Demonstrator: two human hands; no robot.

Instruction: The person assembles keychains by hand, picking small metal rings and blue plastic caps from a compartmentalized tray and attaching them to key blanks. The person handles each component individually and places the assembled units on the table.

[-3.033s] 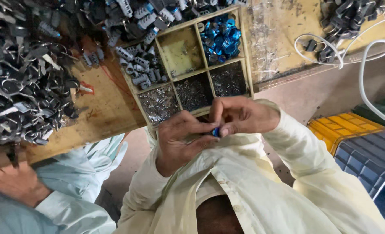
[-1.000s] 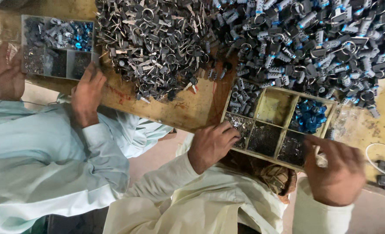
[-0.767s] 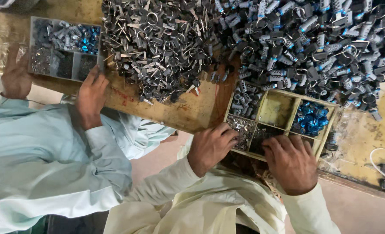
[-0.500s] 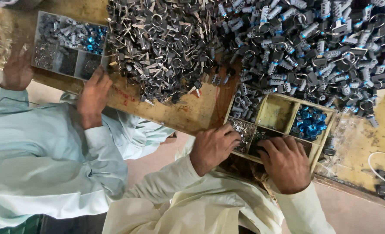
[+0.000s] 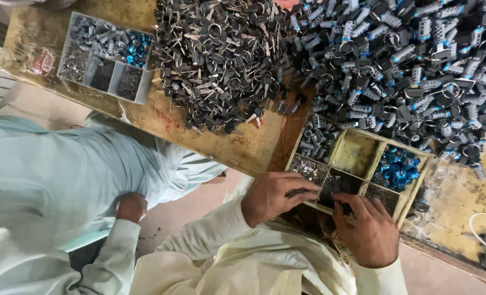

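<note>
Wooden workbench [image 5: 229, 145], worn and stained, runs across the top of the view. Most of it is buried under a big heap of dark keyring parts [image 5: 330, 60] — metal rings, clips, grey-and-black barrels, all tangled.

To the left, a co-worker in a pale green shirt [image 5: 51, 186]; only one of their hands [image 5: 131, 206] shows, low down off the bench. A grey compartment tray [image 5: 105, 65] sits at their end.

In front of the wearer: a wooden sorting tray [image 5: 358, 172], six compartments, touching the heap's near edge. One holds blue rings [image 5: 397, 169], one grey barrels [image 5: 315, 139], one is bare, the near row holds small dark bits.

Left hand [image 5: 276, 196] rests over the near-left compartment, fingers curled narrow around a small dark piece [image 5: 300, 192]. Right hand [image 5: 369, 229] sits at the tray's near edge, fingertips pinched on another small dark part [image 5: 343, 207] — what kind, cannot tell.

Judgement: the step looks like picking components from the near compartments for assembly. The next move would call for bringing both pieces together, aligned, with a fine pinch.
</note>
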